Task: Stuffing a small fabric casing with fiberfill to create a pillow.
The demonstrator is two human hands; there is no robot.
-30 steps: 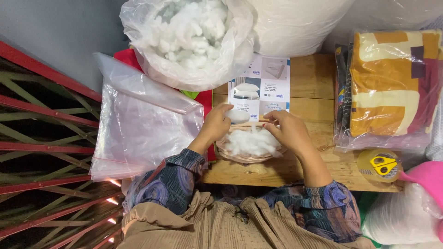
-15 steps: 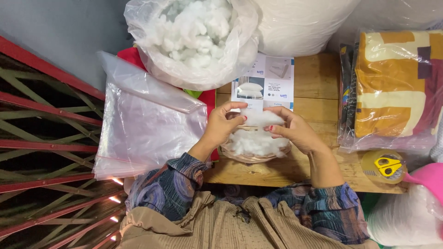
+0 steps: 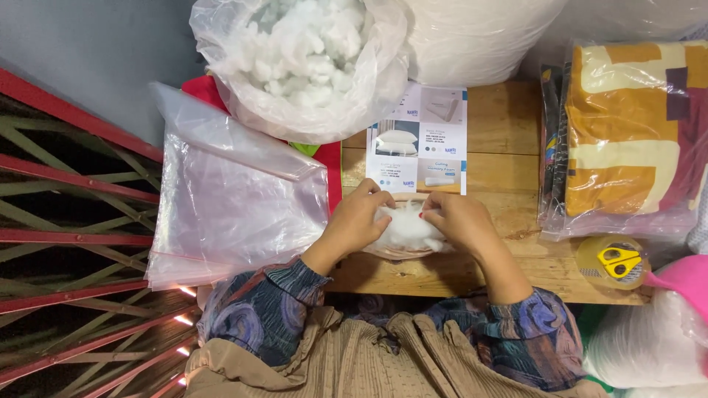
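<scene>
Left hand (image 3: 359,221) and right hand (image 3: 457,220) press white stuffing (image 3: 408,228), apparently gripping it.

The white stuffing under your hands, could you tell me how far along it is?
Done: a wad of white stuffing sits in the beige casing. In hand: left hand and right hand press it down. Left: the casing is unclosed, and the big bag of fibre remains nearly full.

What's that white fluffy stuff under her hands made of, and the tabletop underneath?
The white stuffing under the left hand and right hand looks like loose synthetic fibre fill: matte, wispy and clumped, though cotton can't be ruled out. The table looks like bare, unvarnished wood, with visible plank seams and grain.
</scene>
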